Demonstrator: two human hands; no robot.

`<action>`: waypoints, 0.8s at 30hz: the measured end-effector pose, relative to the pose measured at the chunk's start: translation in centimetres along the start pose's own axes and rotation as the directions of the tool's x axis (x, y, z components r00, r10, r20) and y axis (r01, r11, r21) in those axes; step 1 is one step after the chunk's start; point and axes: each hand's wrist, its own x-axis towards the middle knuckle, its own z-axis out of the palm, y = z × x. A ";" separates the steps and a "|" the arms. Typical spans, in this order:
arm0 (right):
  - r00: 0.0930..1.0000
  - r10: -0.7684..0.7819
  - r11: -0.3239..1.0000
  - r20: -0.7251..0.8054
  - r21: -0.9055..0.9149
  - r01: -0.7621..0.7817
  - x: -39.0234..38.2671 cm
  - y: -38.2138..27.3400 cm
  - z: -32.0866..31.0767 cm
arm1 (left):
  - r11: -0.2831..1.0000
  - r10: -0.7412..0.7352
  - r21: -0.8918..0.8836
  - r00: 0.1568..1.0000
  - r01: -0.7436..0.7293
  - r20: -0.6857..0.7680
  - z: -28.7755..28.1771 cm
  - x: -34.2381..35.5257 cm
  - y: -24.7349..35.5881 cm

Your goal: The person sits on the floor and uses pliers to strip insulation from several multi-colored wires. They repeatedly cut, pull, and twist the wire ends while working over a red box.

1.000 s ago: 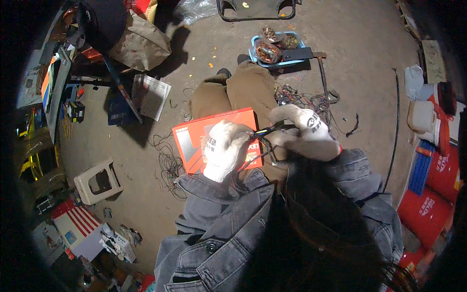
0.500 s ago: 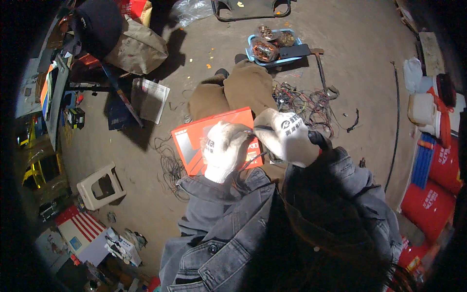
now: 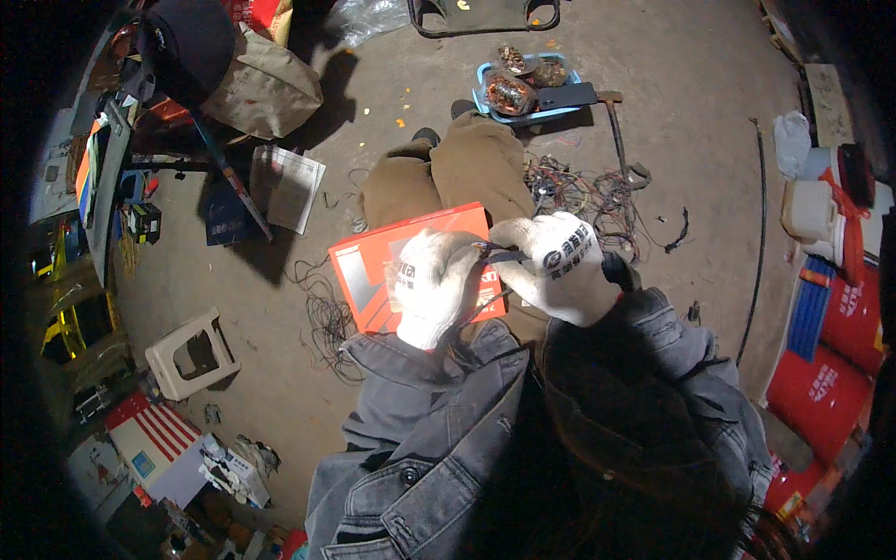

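Both of my hands wear white knit work gloves with dark print. My left hand (image 3: 429, 285) is closed in a pinch on a thin dark cable (image 3: 505, 256). Facing it, my right hand (image 3: 560, 273) is also closed on the cable, a short stretch showing between the two. A loose length of the cable hangs below my left fingers. The fingertips are partly hidden, and small details of the cable end cannot be made out. Beneath my hands, an orange-red cardboard box (image 3: 446, 222) rests on my lap.
Tangled wires (image 3: 597, 201) lie right of my legs, beside a hammer (image 3: 616, 140). Ahead is a blue basket (image 3: 511, 119) holding filled bags and a phone (image 3: 566, 96). Thin black wires (image 3: 329, 317) and a beige plastic stool (image 3: 168, 359) are left. Red containers (image 3: 821, 383) stand right.
My right hand has turned slightly and shifted a little, and more dark cable shows between the hands. My left hand stays nearly in place, still pinching.
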 end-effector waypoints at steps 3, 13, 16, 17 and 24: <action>0.998 0.014 1.000 -0.055 0.011 -0.013 0.0 0.0 -0.2 | 1.000 -0.008 0.017 1.000 0.008 -0.002 0.1 0.0 0.3; 0.983 0.136 0.990 0.120 0.013 -0.138 -0.5 -2.0 -3.2 | 0.980 -0.175 0.096 0.984 0.174 0.005 0.7 -0.2 0.5; 0.972 0.186 0.980 0.142 -0.094 -0.174 -0.4 -2.9 -3.0 | 0.986 -0.116 0.119 0.993 0.117 -0.017 0.5 0.0 0.6; 0.976 0.168 0.983 0.135 -0.098 -0.155 -0.3 -3.0 -2.9 | 0.987 -0.093 0.126 0.995 0.096 -0.029 0.5 0.0 0.7; 0.995 0.096 0.981 0.029 -0.170 -0.090 -0.9 -1.7 -1.1 | 0.992 -0.065 0.109 0.997 0.069 -0.041 0.6 0.1 0.6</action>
